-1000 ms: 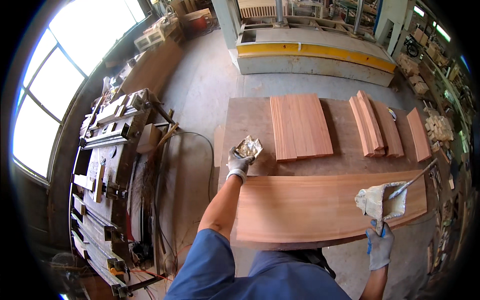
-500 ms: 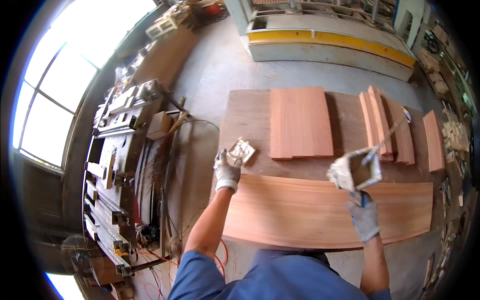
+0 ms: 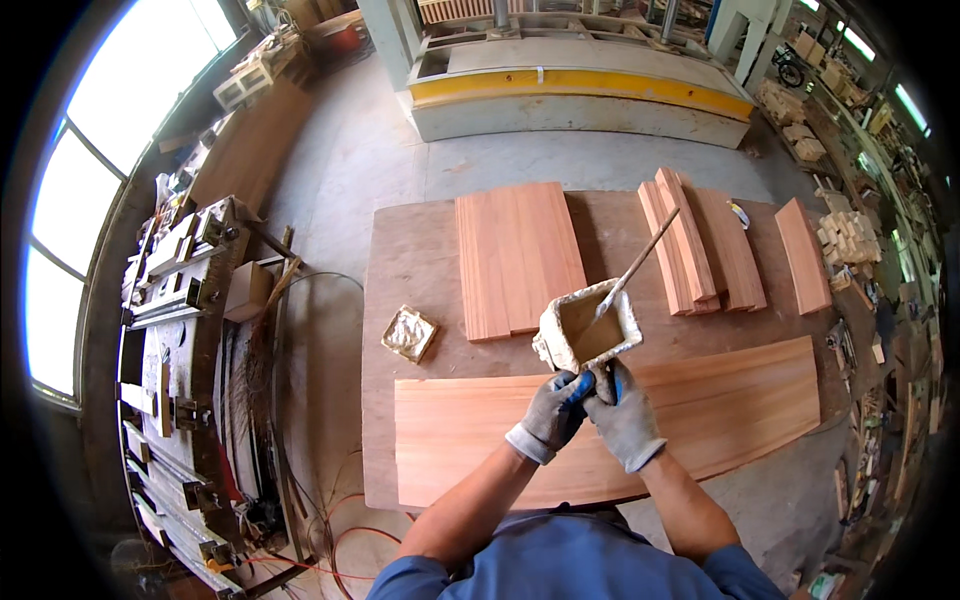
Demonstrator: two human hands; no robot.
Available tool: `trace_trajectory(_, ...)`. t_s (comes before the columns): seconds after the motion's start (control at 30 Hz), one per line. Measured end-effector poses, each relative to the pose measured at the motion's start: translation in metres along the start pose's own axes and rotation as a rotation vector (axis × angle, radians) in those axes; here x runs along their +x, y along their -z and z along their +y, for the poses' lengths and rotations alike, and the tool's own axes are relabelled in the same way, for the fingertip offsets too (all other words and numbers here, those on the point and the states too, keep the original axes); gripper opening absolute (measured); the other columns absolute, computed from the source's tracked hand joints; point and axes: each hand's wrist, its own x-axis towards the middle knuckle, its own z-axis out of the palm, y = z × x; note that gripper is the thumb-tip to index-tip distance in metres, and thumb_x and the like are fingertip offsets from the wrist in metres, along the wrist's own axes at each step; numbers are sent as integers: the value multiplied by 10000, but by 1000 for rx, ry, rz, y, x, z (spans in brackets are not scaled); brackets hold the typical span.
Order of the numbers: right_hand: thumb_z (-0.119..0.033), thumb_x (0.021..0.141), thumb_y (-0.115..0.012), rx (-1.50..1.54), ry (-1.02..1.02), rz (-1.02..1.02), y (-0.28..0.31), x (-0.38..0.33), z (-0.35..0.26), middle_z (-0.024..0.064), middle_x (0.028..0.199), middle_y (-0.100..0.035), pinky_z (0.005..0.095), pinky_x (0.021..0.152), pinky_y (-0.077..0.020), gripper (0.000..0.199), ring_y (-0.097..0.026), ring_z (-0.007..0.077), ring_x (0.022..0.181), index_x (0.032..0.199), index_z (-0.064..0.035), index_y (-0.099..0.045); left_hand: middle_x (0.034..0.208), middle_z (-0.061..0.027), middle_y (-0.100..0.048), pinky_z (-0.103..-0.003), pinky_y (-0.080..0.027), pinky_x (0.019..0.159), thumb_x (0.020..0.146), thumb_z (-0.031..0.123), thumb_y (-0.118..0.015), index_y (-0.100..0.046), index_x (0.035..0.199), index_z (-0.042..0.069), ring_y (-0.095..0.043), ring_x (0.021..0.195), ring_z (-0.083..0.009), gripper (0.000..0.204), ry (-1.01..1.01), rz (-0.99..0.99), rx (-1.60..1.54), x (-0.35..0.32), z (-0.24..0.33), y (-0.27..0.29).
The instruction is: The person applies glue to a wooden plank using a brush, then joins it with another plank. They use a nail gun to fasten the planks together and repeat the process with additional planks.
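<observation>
Left hand (image 3: 553,412) and right hand (image 3: 624,415) hold boxy container (image 3: 555,338): off-white, crusted, brownish inside, stick (image 3: 647,250) leaning out.

To my L, tall windows (image 3: 78,200), v. bright; nr them a long bench (image 3: 183,343) w/ metal bar clamps (image 3: 172,313) along it. Beyond that, a long brown panel (image 3: 250,150). Orange hose (image 3: 333,545) loops on the grey floor (image 3: 345,165) nr the bench's close end. Straight ahead of me, a big grey machine (image 3: 580,120) w/ yellow band. On my R, pale wood blocks (image 3: 850,238) piled up; dark wheel (image 3: 790,75) farther back.
</observation>
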Motion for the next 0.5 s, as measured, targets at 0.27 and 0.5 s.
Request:
trace_trajectory(0.27, -115, 915, -765, 157, -87, 14, -18, -19, -21, 30, 974, -682, 262, 614, -547, 651, -609, 81, 740, 1519, -44, -530, 1022, -109, -719, -352, -581, 809, 1067, 356, -654, -688, 1164, 19, -692, 917, -217, 352, 70, -178, -131, 1, 1, 27)
trace_trajectory(0.5, -50, 956, -722, 226, -104, 88, -22, -11, -27, -22, 845, -616, 216, 467, -422, 428, -528, 30, 619, 1370, -57, -617, 1090, -61, -739, -331, -581, 861, 1056, 232, -696, -695, 1241, -9, -689, 976, -167, 304, 1, -65, 88, 5, 6, 36)
